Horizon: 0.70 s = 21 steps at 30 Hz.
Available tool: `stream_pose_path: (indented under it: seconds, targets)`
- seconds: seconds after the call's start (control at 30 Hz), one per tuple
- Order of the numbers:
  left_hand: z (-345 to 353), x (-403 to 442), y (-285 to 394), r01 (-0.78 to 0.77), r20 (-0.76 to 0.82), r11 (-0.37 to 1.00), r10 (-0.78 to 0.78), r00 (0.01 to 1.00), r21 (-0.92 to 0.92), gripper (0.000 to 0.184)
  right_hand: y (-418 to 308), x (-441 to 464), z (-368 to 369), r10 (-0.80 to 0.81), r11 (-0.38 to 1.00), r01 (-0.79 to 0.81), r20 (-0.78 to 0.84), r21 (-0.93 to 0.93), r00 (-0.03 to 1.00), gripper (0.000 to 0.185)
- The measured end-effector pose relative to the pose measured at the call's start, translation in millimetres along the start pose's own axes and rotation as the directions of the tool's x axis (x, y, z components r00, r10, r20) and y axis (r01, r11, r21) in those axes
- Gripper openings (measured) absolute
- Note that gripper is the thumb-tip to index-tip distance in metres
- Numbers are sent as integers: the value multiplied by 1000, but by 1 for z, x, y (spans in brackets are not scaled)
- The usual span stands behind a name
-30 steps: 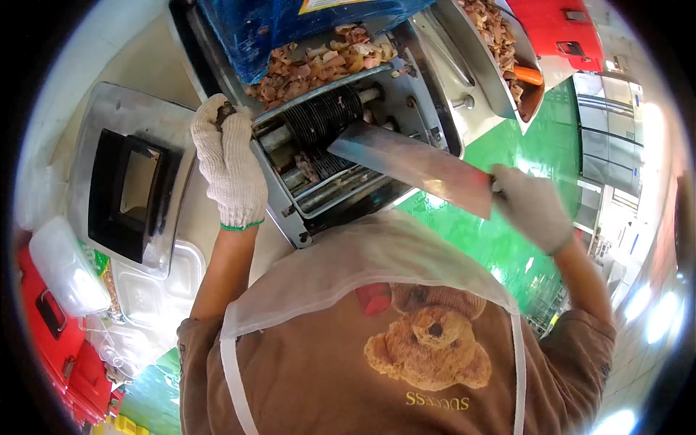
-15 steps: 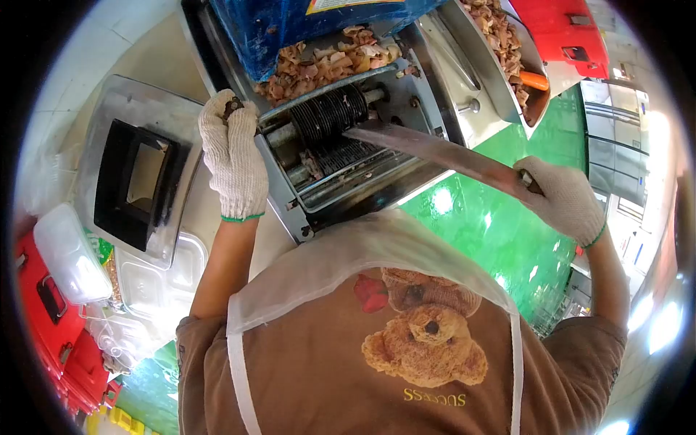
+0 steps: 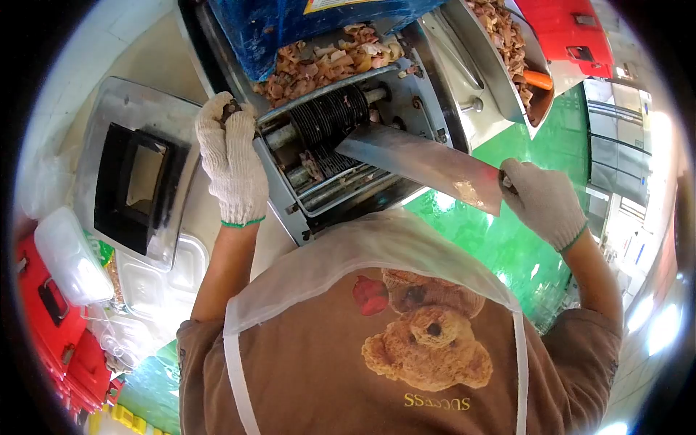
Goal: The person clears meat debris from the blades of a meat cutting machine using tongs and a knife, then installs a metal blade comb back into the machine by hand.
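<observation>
My right hand [image 3: 540, 199], in a white knitted glove, is closed round the handle of a cleaver [image 3: 428, 163]. The blade's broad face is turned up toward me, and its tip lies at the black ridged rollers [image 3: 330, 116] of a meat slicing machine [image 3: 428, 109]. Scraps of meat cling to the rollers. At the machine's left side my left hand [image 3: 235, 163], gloved too, is closed on a small dark knob [image 3: 230, 110], mostly covered by the fingers. Behind the rollers sliced meat [image 3: 333, 65] lies heaped under a blue cover [image 3: 254, 36].
Left of the machine lies a metal cover with a black-framed opening [image 3: 134, 185], near clear plastic containers [image 3: 163, 279]. A metal tray [image 3: 500, 80] of meat with an orange handle [image 3: 538, 80] stands at right. Red boxes [image 3: 569, 32] sit at both sides, above green floor [image 3: 500, 174].
My right hand has moved slightly left and rolled the cleaver, so more of its flat face shows. The tip has shifted a little left and down. My left hand stays almost in place.
</observation>
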<state>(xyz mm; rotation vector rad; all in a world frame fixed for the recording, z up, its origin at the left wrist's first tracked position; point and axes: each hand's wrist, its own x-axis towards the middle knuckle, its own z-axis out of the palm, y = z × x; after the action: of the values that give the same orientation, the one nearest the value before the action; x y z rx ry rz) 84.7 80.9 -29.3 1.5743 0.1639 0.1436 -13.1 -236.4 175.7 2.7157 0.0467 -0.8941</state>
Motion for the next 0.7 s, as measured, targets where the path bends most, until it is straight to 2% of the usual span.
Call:
stream_pose_path:
  seconds: [0.03, 0.13, 0.23, 0.33, 0.43, 0.53, 0.7]
  targets:
    - [0, 1, -1, 5, -4, 1000, -5, 1000, -13, 29, -1, 3, 3, -1, 1000, 1, -5, 8, 1000, 19]
    - [-1, 1, -2, -16, -3, 1000, 16, 1000, -2, 29, 4, -3, 20, 4, 968, -4, 2, 251, 1000, 20]
    - [1, -1, 4, -14, -10, 998, 14, 1000, 59, 28, 9, -7, 26, 15, 970, -23, 37, 241, 999, 21]
    - [-1, 1, 0, -15, -11, 996, 16, 1000, 90, 28, 13, -7, 4, -52, 981, 43, 40, 187, 998, 20]
    - [1, 1, 1, 24, -14, 999, -24, 1000, -32, 28, 11, -3, -13, -77, 996, 77, -3, 45, 997, 18]
    - [2, 1, 1, 15, -20, 1000, -16, 1000, -22, 28, 11, 1, -19, -93, 996, 93, -3, -6, 996, 18]
    - [0, 1, -3, 26, -4, 999, -26, 1000, -45, 28, -1, -1, 1, -7, 999, 6, 17, 50, 1000, 19]
